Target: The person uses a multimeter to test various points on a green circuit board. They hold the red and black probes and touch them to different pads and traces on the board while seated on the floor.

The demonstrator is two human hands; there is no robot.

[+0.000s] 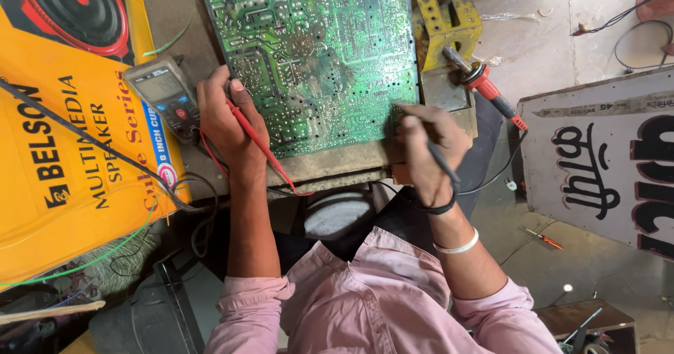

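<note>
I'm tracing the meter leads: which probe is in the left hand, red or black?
The red probe, in the left hand; the black probe is in the right hand.

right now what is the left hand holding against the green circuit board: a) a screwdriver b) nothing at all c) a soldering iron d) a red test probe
d: the left hand grips a thin red probe with a red lead, its tip on the circuit board; the soldering iron rests in its yellow stand, apart from both hands.
</note>
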